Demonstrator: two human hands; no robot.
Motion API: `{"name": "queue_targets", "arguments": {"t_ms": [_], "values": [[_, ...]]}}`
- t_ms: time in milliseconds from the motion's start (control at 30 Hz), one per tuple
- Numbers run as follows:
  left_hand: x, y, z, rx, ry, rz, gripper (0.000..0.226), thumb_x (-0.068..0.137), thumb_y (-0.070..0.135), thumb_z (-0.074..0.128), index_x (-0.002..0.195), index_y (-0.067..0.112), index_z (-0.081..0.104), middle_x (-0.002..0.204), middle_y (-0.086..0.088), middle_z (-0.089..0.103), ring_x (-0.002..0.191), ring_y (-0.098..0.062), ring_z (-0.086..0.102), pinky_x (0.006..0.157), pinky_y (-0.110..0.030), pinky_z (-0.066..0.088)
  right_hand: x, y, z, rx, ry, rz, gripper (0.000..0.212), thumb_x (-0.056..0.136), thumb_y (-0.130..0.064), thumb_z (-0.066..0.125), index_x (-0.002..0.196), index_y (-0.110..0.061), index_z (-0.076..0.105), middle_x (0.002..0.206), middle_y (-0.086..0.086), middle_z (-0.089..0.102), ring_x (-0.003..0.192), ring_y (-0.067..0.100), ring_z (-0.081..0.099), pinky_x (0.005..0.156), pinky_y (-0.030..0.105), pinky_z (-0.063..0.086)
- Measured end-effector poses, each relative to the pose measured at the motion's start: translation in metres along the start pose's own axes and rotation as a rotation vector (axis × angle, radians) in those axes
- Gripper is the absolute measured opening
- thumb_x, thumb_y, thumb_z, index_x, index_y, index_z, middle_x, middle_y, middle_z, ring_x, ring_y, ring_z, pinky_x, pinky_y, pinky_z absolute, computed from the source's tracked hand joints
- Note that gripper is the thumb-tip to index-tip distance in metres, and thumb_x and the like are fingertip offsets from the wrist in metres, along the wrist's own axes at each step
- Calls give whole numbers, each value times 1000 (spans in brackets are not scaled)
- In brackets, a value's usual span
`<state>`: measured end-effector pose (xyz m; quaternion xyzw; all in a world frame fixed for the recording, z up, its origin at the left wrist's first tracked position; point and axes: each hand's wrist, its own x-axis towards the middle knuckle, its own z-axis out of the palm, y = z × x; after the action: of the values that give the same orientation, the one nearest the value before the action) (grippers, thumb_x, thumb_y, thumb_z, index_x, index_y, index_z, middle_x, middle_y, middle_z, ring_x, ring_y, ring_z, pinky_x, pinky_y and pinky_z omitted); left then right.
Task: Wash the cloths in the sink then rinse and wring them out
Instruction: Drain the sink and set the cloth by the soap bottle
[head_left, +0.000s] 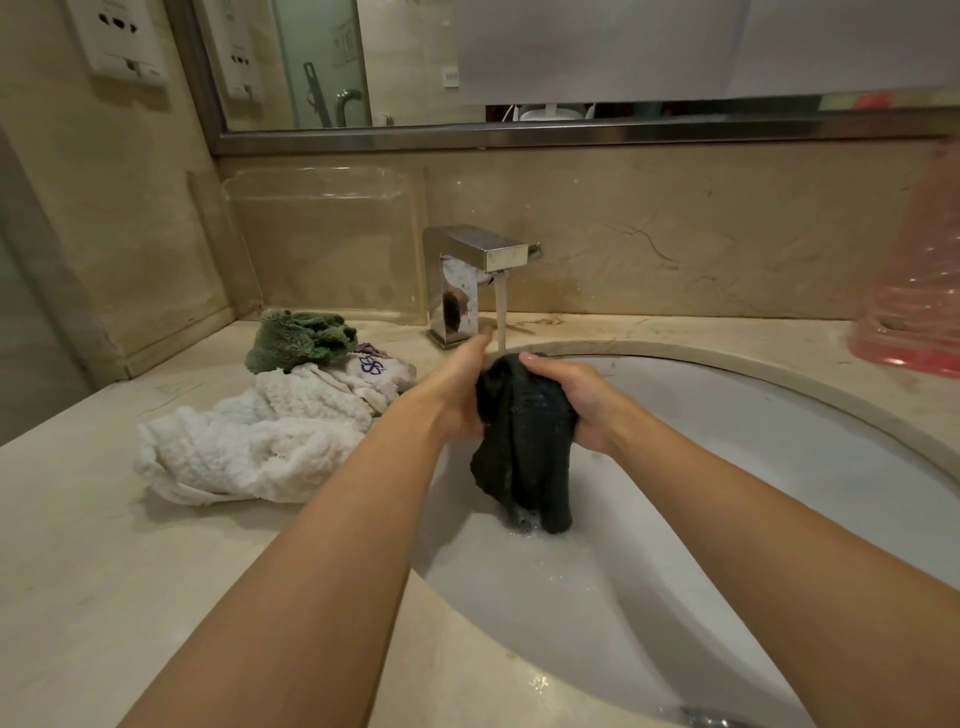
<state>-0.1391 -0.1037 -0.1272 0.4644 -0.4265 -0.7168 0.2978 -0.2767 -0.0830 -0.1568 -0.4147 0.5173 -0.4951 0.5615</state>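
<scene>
while water runs from the square chrome tap (480, 270), both hands hold a dark, wet knitted cloth (522, 441) over the white oval sink basin (727, 441), directly beneath the stream. left hand (460, 395) lies against the cloth's left side, fingers extended toward the tap; whether they grasp the cloth cannot be told. right hand (569, 392) has its fingers curled over the top of the cloth, grasping it. cloth's lower end hangs into the basin, with foam at its tip. on the beige marble worktop (130, 571), left of the basin, lie a crumpled white towel (244, 452), a white cloth with purple embroidery (363, 371) and a green fluffy cloth (298, 340), touching one another. a pink plastic bag (914, 312) sits at far right.
</scene>
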Motion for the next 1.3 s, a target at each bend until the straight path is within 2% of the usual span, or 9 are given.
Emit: {"name": "queue_targets", "arguments": {"t_ms": [167,233,467,567,667,733,900,1200,1300], "values": [[11,-4,-8,148,47,-166,96,88,77,27,139,-3,39,124,-20,60,115,-35,56,105,-50,39,-2,-6,-6,216,86,18,29,90,-32,64,105,-7,65,105,16,66,100,31,63,85,41,53],[10,-3,-10,249,74,-204,103,87,78,23,142,-8,33,114,-18,60,105,-29,57,104,-45,38,-3,-8,-6,272,107,19,31,90,-33,63,107,-7,65,105,17,66,98,31,63,80,41,52],[3,-2,-6,282,23,-51,66,90,65,41,121,9,56,122,-8,59,124,-29,48,110,-45,28,-5,-12,-6,327,77,27,39,90,-37,62,117,-8,63,111,18,66,100,34,63,75,41,51],[2,-2,-3,124,95,149,28,98,35,51,108,9,59,99,-6,64,103,-23,60,94,-38,45,-5,-13,-6,355,84,15,42,92,-39,59,120,-8,63,112,18,66,101,33,62,79,42,50],[2,0,-3,2,148,224,15,97,25,55,106,14,60,96,-6,66,87,-20,63,66,-32,51,-5,-12,-7,414,75,1,43,94,-43,53,118,-9,64,115,18,66,105,34,62,84,43,50],[2,2,-2,-66,164,227,21,97,29,54,109,14,62,101,-8,67,92,-23,63,67,-37,50,-6,-11,-7,427,79,-12,45,95,-48,49,108,-9,68,108,16,70,104,33,63,88,43,49],[7,3,-2,-75,100,189,55,97,56,36,127,15,57,122,-8,62,112,-23,56,99,-39,40,-12,-13,-4,448,96,-46,53,96,-55,39,95,-9,65,95,12,69,93,29,63,74,38,48],[0,3,5,-71,-27,241,66,96,61,33,141,15,47,131,-11,55,119,-27,53,91,-37,43,-16,-12,-7,485,144,-53,59,97,-57,35,92,-7,65,89,11,68,87,26,63,69,34,45],[-3,4,6,-68,-25,228,52,96,59,38,125,19,54,120,-11,59,108,-27,55,88,-39,42,-16,-11,-5,481,134,-34,60,96,-59,35,97,-8,66,97,11,68,93,26,63,70,36,47]]}}
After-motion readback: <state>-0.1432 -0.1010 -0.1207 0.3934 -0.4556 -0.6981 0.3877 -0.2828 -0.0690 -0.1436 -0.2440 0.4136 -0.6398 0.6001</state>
